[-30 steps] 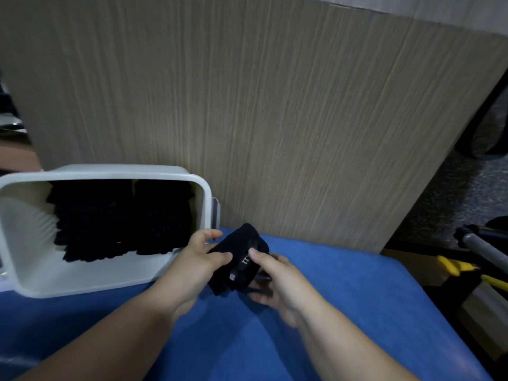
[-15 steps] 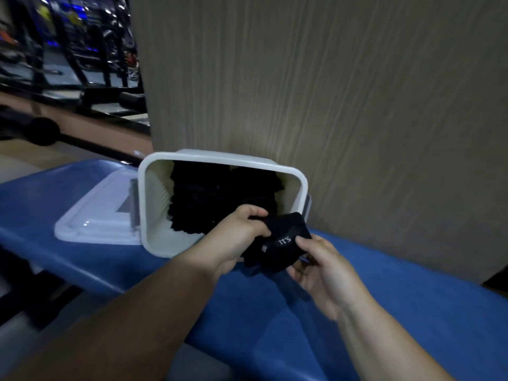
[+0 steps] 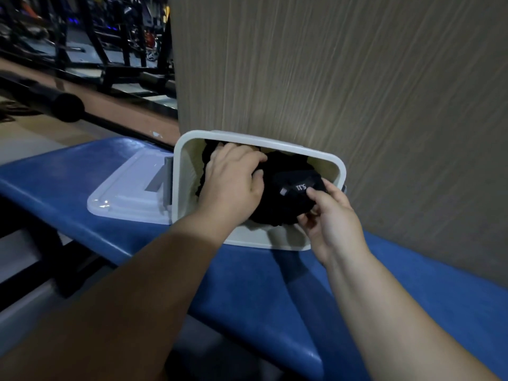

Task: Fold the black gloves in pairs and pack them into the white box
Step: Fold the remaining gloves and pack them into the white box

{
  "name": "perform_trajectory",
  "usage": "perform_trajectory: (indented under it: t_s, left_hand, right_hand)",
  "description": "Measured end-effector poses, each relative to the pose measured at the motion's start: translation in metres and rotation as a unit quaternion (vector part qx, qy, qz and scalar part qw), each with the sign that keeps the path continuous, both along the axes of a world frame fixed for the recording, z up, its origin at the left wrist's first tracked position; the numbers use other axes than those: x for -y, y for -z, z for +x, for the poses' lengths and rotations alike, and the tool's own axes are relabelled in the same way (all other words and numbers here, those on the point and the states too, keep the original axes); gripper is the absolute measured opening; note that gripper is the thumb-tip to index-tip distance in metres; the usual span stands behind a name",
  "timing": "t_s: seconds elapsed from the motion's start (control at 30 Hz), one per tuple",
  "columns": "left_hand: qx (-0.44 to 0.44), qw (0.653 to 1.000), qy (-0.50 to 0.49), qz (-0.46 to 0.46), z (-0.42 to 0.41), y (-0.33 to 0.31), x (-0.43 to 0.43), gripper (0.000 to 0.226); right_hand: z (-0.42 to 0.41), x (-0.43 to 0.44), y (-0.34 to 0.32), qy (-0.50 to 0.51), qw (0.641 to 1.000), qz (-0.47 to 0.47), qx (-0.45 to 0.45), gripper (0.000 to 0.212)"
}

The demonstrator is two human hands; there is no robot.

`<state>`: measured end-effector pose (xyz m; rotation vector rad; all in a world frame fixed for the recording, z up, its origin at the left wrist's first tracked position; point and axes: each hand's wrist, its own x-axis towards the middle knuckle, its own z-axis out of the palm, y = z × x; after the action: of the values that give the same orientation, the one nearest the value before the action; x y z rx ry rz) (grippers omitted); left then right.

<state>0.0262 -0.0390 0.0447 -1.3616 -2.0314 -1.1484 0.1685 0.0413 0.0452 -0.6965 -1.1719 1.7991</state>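
Gloves [image 3: 295,193] now inside box [image 3: 261,243] (right hand [image 3: 335,224] pinching).

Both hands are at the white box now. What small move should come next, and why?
Probably the right hand should push the folded gloves deeper into the white box and let go: the pair sits only at the opening, while the left hand holds the packed gloves aside.
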Motion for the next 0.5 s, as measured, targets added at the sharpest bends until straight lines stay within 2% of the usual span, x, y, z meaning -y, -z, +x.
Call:
perform_trajectory:
  t_s: [0.17,0.33,0.5]
  left_hand:
    - [-0.023,0.995,-0.042,-0.083,-0.019,0.0,-0.006,0.04]
    - [-0.002,0.989,-0.073,-0.128,-0.027,0.0,-0.011,0.047]
    - [-0.016,0.985,-0.069,-0.155,-0.031,0.004,-0.018,0.052]
  right_hand:
    - [-0.01,-0.008,-0.01,0.019,1.0,-0.011,-0.015,0.024]
    - [-0.023,-0.011,-0.016,0.028,0.998,-0.029,-0.045,0.037]
    - [-0.039,-0.016,-0.014,0.043,0.997,-0.034,-0.045,0.04]
